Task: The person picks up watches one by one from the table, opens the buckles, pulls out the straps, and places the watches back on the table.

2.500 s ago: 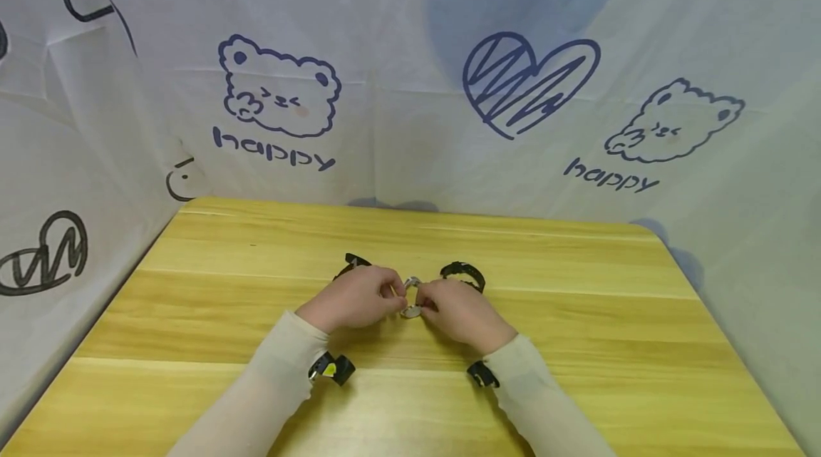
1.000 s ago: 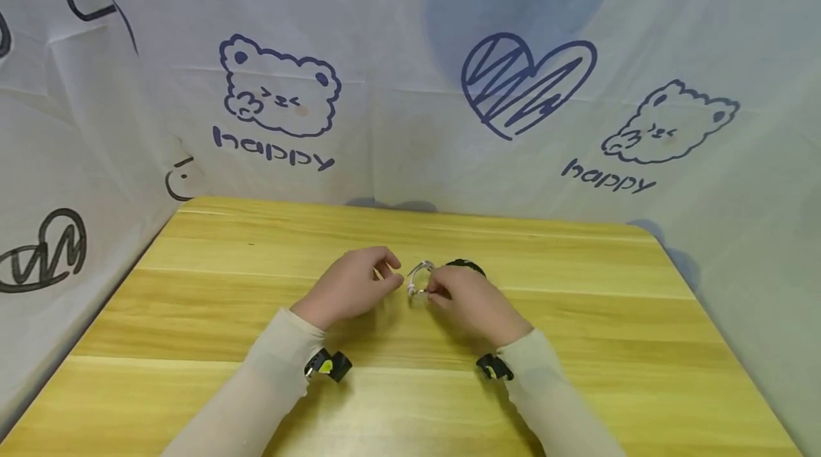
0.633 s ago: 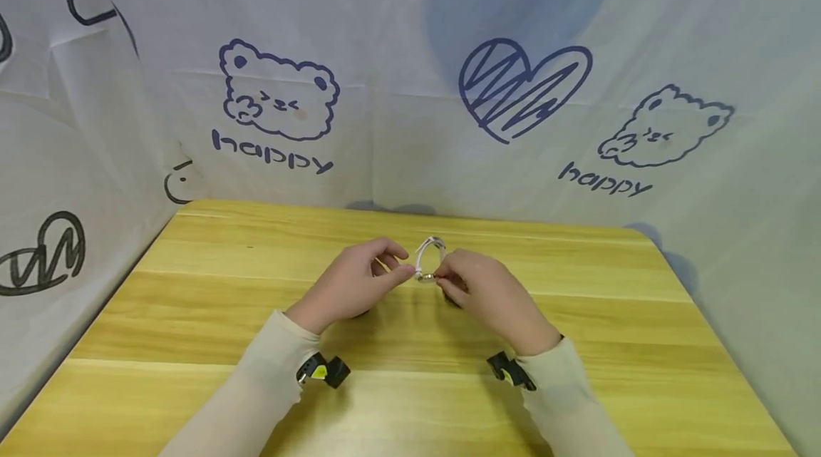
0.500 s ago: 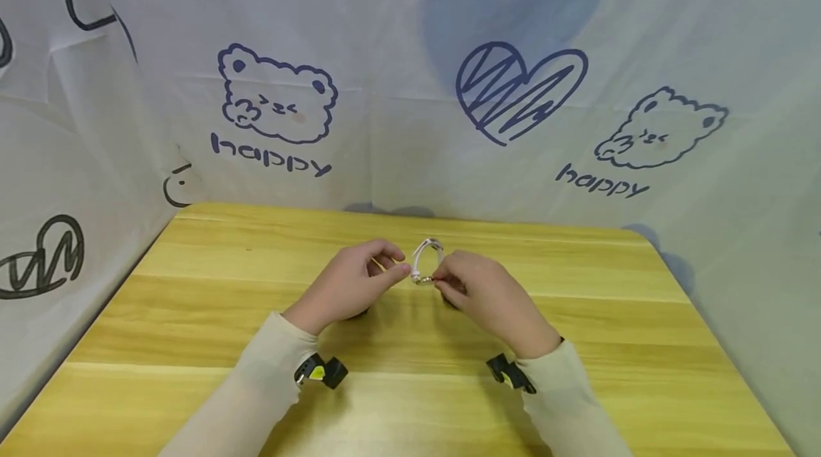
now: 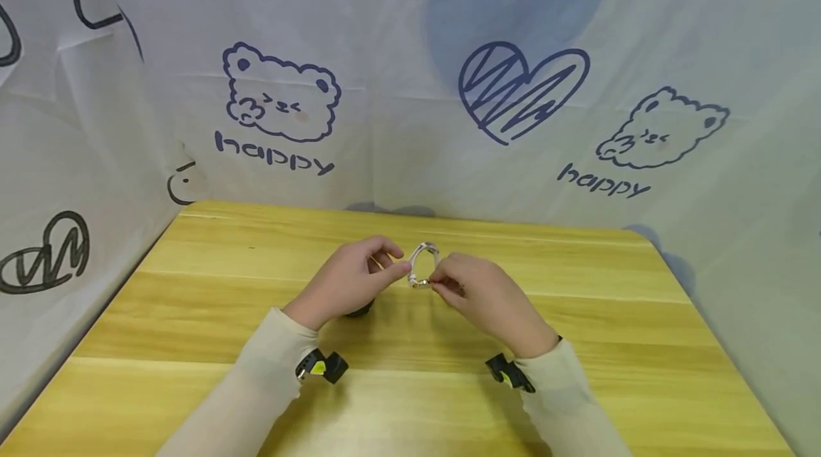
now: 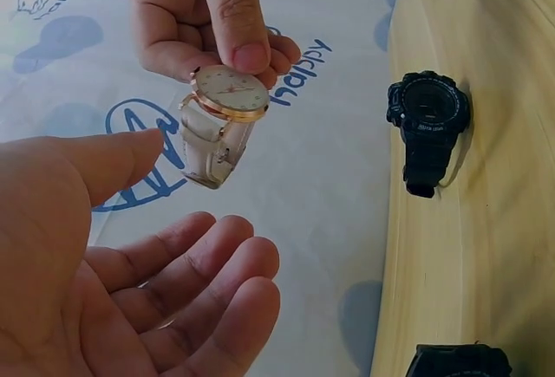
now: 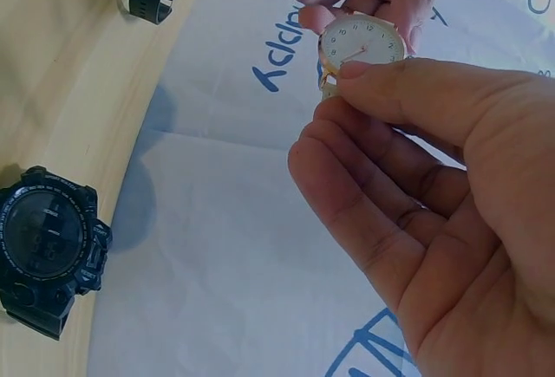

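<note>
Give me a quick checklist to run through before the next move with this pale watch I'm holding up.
1. Right hand pinches the pale watch at its case: ok.
2. Left hand has a hold on the watch: not ok; its fingers are relaxed and its thumb only points toward the strap.
3. Watch is lifted off the table: ok.
4. Dial faces the right wrist camera and its hands show: ok.
5. Strap clasp fastened: cannot tell.
6. Black watches lie on the table, apart from both hands: ok.
</note>
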A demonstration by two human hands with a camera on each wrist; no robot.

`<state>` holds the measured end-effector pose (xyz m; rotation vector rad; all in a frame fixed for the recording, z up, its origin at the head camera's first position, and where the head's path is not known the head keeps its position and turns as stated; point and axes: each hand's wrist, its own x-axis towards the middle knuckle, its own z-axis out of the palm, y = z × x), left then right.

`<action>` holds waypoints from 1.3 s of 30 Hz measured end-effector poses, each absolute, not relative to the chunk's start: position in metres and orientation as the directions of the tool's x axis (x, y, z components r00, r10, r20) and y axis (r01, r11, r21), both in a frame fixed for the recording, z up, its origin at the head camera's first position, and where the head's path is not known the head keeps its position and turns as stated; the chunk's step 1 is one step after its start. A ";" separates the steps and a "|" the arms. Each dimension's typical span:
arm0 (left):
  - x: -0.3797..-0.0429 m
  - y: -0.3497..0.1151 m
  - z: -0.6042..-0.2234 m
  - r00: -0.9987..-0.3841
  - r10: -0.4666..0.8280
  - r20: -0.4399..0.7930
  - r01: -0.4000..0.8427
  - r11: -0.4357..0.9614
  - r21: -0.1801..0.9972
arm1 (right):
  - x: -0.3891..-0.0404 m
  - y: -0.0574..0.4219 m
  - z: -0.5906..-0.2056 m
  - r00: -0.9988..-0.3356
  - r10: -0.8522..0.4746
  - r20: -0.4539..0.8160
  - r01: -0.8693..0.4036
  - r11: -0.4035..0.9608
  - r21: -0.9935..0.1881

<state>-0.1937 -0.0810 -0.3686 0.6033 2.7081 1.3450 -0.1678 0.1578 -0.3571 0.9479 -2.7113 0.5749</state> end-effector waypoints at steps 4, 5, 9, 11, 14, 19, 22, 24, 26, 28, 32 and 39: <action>-0.193 -0.082 -0.368 -0.925 0.358 0.126 0.324 0.571 0.755 | -0.169 0.157 -0.357 -0.759 -0.567 0.320 -0.647 0.708 -0.281; -0.193 -0.083 -0.368 -0.926 0.355 0.128 0.325 0.578 0.749 | -0.169 0.157 -0.356 -0.756 -0.571 0.319 -0.651 0.706 -0.279; -0.194 -0.084 -0.369 -0.927 0.350 0.132 0.328 0.591 0.737 | -0.168 0.157 -0.356 -0.744 -0.585 0.324 -0.665 0.697 -0.267; -0.194 -0.085 -0.368 -0.924 0.357 0.135 0.336 0.593 0.732 | -0.169 0.156 -0.356 -0.736 -0.592 0.328 -0.673 0.692 -0.262; -0.194 -0.085 -0.369 -0.917 0.374 0.138 0.351 0.592 0.725 | -0.168 0.156 -0.355 -0.723 -0.605 0.335 -0.687 0.680 -0.254; -0.193 -0.084 -0.368 -0.912 0.390 0.129 0.352 0.580 0.734 | -0.168 0.157 -0.354 -0.703 -0.618 0.351 -0.706 0.665 -0.243; -0.193 -0.084 -0.368 -0.911 0.393 0.121 0.344 0.567 0.748 | -0.167 0.158 -0.354 -0.694 -0.626 0.356 -0.715 0.657 -0.240; -0.193 -0.084 -0.368 -0.910 0.396 0.120 0.342 0.557 0.757 | -0.167 0.158 -0.354 -0.690 -0.631 0.355 -0.720 0.650 -0.243; -0.193 -0.084 -0.369 -0.909 0.399 0.119 0.340 0.546 0.766 | -0.166 0.157 -0.354 -0.689 -0.634 0.352 -0.721 0.648 -0.245; -0.193 -0.084 -0.369 -0.907 0.404 0.117 0.338 0.532 0.776 | -0.166 0.157 -0.354 -0.688 -0.637 0.348 -0.723 0.645 -0.248; -0.193 -0.083 -0.369 -0.901 0.420 0.104 0.324 0.497 0.805 | -0.165 0.156 -0.355 -0.682 -0.643 0.349 -0.729 0.637 -0.249; -0.192 -0.085 -0.364 -0.901 0.429 0.066 0.252 0.395 0.883 | -0.163 0.157 -0.355 -0.712 -0.611 0.347 -0.702 0.635 -0.323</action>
